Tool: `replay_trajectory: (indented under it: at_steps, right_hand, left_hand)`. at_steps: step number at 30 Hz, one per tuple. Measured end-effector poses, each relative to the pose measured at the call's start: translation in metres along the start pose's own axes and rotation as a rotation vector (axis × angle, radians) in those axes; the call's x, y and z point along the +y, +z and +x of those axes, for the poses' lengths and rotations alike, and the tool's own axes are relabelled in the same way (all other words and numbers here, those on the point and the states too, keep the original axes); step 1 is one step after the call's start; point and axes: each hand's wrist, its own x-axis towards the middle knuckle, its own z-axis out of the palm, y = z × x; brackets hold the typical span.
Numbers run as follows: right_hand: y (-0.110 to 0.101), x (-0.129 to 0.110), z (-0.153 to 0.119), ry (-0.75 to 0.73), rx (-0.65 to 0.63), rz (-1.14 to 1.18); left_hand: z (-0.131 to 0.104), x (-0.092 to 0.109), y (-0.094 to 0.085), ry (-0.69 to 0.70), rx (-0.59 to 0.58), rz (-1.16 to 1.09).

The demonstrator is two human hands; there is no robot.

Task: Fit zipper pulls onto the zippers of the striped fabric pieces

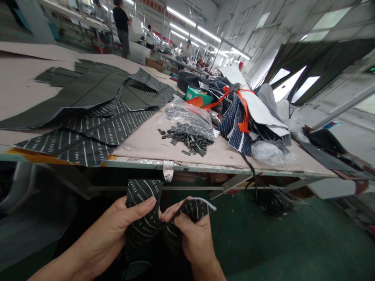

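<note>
A dark fabric piece with white printed lettering and stripes [143,212] hangs in front of the table edge. My left hand [118,222] is closed on its left part, the thumb lying flat across the print. Its right part is bunched and curled in my right hand [191,230], where a pale edge sticks out past the fingers. The fabric's lower end fades into shadow, and whether both parts are one piece is hard to tell. On the table, small dark pieces [190,140] spill from a clear plastic bag [190,113].
Dark green and printed fabric panels [96,93] overlap the left of the table [140,150]. Right of the bag lie a green box [199,93], an orange strap [244,111], blue printed pieces [234,121] and white sheets [249,97]. People stand in the background.
</note>
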Motion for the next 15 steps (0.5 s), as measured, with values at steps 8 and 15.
replay_trajectory:
  at_steps: [8, 15]
  right_hand:
    - [0.013, -0.004, 0.023, 0.246, 0.242, 0.071]
    - [0.011, -0.004, 0.031, 0.329, 0.175, 0.011]
  left_hand:
    - [0.009, 0.004, 0.007, 0.1, 0.046, -0.03]
    - [0.016, 0.01, 0.004, 0.132, -0.041, 0.02]
